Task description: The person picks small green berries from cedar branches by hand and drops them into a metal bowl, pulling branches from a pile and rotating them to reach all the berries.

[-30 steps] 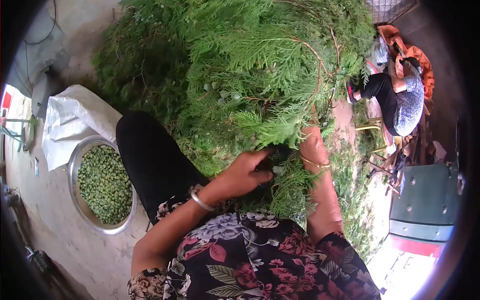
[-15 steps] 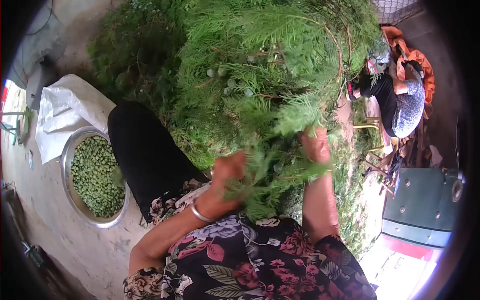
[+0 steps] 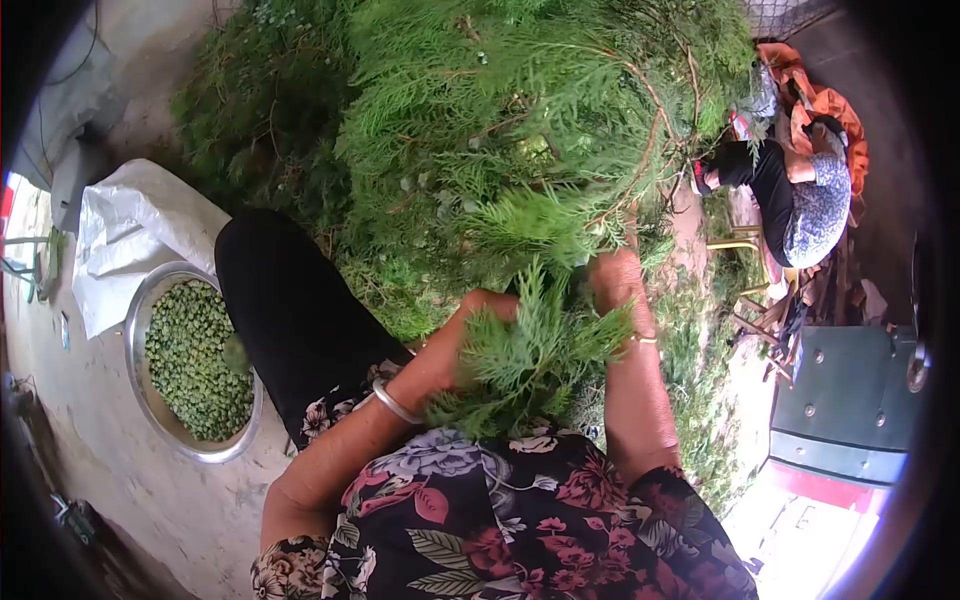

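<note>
My right hand (image 3: 615, 280) is closed around a leafy green branch (image 3: 640, 165) that reaches up and away from it. Sprigs partly cover my left hand (image 3: 475, 325), which is closed among the foliage at my lap; what its fingers hold is hidden. A silver bracelet (image 3: 397, 402) circles my left wrist. Between my forearms, a feathery sprig (image 3: 530, 355) spreads in front of my flowered shirt. Beyond my hands rises a big heap of green branches (image 3: 430, 130). To the left, a metal bowl (image 3: 190, 455) holds small round green cones (image 3: 200, 360).
A white sack (image 3: 135, 240) lies behind the bowl, beside my knee (image 3: 270, 250). At the right, another person (image 3: 815, 205) sits bent over near orange cloth (image 3: 850, 125). Below them are a wooden frame and a dark green panel (image 3: 840, 390).
My left hand has moved slightly up and right, deeper into the foliage. My right hand has shifted slightly left. The branches around them have swung and changed shape.
</note>
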Motion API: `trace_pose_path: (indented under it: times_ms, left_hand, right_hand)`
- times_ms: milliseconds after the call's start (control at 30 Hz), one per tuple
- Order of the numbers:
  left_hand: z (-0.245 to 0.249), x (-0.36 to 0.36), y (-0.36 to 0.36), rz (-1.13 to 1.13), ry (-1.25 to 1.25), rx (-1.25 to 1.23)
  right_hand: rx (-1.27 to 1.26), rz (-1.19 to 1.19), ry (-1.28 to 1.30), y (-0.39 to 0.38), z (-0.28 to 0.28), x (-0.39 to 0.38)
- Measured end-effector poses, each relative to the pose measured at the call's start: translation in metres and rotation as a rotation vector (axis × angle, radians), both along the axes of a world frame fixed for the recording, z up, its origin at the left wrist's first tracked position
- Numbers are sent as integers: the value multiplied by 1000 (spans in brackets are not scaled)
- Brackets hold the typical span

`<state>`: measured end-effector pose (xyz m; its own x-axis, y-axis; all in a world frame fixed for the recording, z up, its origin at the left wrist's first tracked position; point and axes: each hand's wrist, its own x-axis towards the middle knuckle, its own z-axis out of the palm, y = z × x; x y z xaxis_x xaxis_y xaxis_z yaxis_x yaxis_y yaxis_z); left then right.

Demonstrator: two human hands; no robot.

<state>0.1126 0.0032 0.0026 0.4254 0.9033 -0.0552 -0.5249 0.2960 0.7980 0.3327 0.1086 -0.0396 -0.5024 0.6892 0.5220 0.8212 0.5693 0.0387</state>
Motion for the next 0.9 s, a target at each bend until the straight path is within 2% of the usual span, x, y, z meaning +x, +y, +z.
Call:
trace_pose_path:
  times_ms: [67, 100, 133, 167, 200, 267, 333, 400, 467, 500, 533, 600, 633, 667, 733, 767, 800, 833, 867, 900]
  left_hand:
    - [-18, 0, -3, -23, -95, 16]
    - [2, -8, 0, -115, 210, -46]
    - [12, -15, 1, -206, 515, -108]
    - [-4, -21, -15, 14, -111, -291]
    - [2, -34, -14, 13, -109, -290]
    - [32, -64, -11, -11, 494, 143]
    - [45, -88, -24, 316, 485, 111]
    - [59, -119, -44, 663, 681, 68]
    - [53, -159, -66, 958, 613, -137]
    - [44, -187, -82, 1016, 699, -110]
    - [33, -217, -99, 1075, 786, -83]
    - [8, -273, -131, 1031, 1151, -119]
    - [-2, -291, -143, 880, 1873, -41]
    - [5, -281, -140, 884, 1877, -44]
    - [24, -240, -119, 958, 2116, 347]
    - [20, -227, -113, 970, 1568, 67]
    - [28, -198, -94, 817, 1317, 11]
    - [31, -168, -74, 627, 935, 12]
    - [28, -136, -57, 518, 787, 21]
    - [20, -113, -40, 352, 877, 263]
  right_hand:
    - [-291, 156, 545, -8, 18, -21]
    - [-436, 233, 817, -11, 27, -26]
    - [-436, 232, 816, -11, 35, -27]
    - [-472, 115, 567, -11, 42, -29]
    - [-500, -1, 318, -11, 49, -30]
    - [-540, -228, -183, -9, 61, -34]
    - [-553, -446, -693, -8, 73, -38]
    - [-570, -455, -779, -10, 86, -44]
    - [-598, -469, -947, -10, 93, -49]
    - [-622, -474, -734, -8, 87, -44]
    - [-621, -469, -731, -8, 83, -40]
    - [-608, -346, -358, -9, 75, -34]
    - [-598, -283, -173, -9, 69, -31]
    - [-598, -278, -170, -5, 54, -25]
    - [-531, -119, 387, 7, 26, -16]
    - [-530, -117, 385, 7, 25, -16]
    - [-530, -98, 421, 7, 24, -17]
    - [-529, -77, 459, 8, 23, -18]
    - [-528, -60, 497, 8, 22, -19]
    - [-525, -46, 534, 9, 22, -20]
